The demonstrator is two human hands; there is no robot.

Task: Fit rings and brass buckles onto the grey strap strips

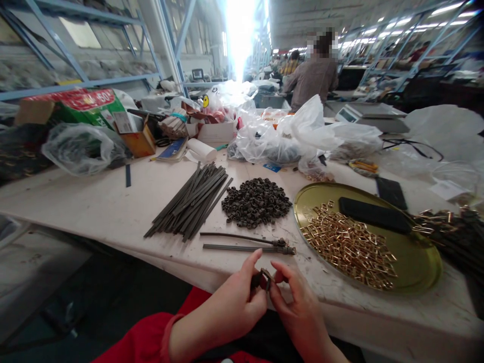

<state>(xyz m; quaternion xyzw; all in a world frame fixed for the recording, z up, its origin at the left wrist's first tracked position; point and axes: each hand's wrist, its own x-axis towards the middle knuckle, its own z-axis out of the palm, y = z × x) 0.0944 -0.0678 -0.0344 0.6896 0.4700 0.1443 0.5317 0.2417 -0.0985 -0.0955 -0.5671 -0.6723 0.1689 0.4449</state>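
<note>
Left hand [237,298] and right hand [298,302], you're pinching one dark folded strip [257,280]; slim grey straps [238,247] are lying crosswise, nearer your left.

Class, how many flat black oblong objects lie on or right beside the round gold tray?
2: one black oblong lies on the tray, beside small gold metal frames; the other oblong just beyond its far rim.

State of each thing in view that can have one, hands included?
Left hand: closed on dark piece
Right hand: fingers at same piece
Dark piece: bent, held
Dark strips: loose, stacked lengthwise
Dark loops: heaped
Gold buckles: loose, piled on tray
Tray: upright, partly filled
Plastic bags: crumpled
</note>
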